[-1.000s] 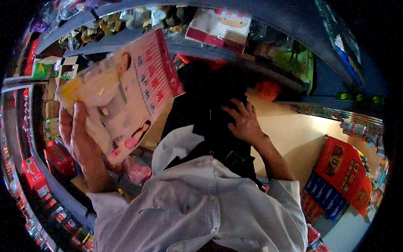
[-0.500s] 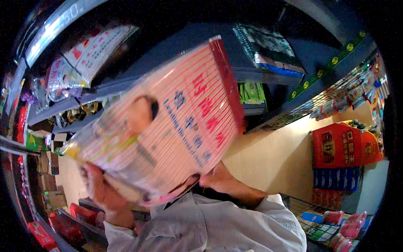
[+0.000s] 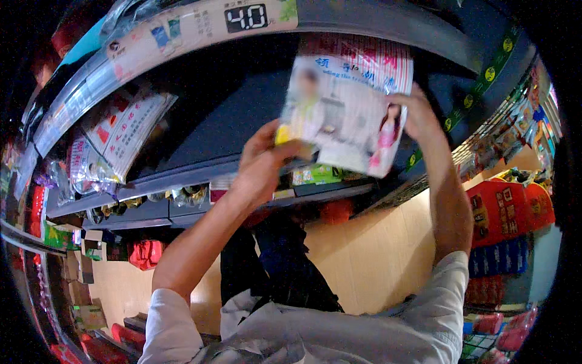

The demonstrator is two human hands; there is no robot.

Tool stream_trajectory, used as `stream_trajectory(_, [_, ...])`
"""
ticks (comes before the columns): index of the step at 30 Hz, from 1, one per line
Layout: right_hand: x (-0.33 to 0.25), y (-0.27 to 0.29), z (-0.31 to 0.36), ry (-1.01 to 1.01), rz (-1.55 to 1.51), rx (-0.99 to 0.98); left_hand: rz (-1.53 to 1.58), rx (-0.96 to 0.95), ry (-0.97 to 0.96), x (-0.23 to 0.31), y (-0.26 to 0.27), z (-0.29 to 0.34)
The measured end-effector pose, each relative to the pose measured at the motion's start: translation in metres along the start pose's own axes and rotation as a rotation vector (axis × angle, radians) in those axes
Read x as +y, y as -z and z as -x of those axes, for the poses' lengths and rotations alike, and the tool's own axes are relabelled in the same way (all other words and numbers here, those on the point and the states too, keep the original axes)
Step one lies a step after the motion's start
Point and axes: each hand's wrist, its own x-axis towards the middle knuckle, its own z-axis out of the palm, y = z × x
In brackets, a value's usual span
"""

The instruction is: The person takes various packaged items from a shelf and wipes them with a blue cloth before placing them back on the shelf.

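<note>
A flat plastic package (image 3: 351, 121) with pink-red stripes and a printed picture is held over the right part of a dark shelf (image 3: 212, 130). My left hand (image 3: 262, 159) is closed on its lower left corner, by a yellow patch. At the right edge my right hand (image 3: 417, 115) grips it, the fingers partly behind it. The package tilts, its printed front toward me. It covers the shelf surface behind it. Similar striped packages (image 3: 121, 133) lie stacked at the left end of the same shelf.
A rail (image 3: 200, 30) with price labels curves above the shelf. Green packets (image 3: 318, 175) sit on the lower shelf. A wire rack (image 3: 503, 145) with hanging goods stands on the right, near red display boxes (image 3: 506, 209). A red bag (image 3: 145, 253) rests on the wooden floor.
Both hands have carried the striped package away from my body, up and to the right, over the shelf. It has turned more upright. The dark item there earlier is now hidden.
</note>
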Motion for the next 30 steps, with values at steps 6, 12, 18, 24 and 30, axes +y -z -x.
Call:
stream_trajectory(6, [0.02, 0.054, -0.082, -0.369, 0.408, 0.105, -0.043, -0.102, 0.044, -0.041, -0.041, -0.09])
stream_trajectory(12, [0.102, 0.066, -0.077, -0.263, 0.558, 0.257, -0.517, -0.111, -0.322, -0.065, -0.045, -0.1])
stream_trajectory(18, [0.081, 0.058, -0.092, -0.215, 0.465, 0.304, -0.747, -0.01, -0.409, -0.072, -0.044, -0.1])
stream_trajectory(24, [0.134, 0.127, -0.116, 0.056, 0.374, 0.429, -0.717, 0.065, -0.534, -0.081, -0.063, -0.09])
stream_trajectory(30, [0.125, 0.061, -0.122, -0.035, 0.767, 0.238, -0.811, 0.031, -0.414, -0.082, -0.046, -0.092])
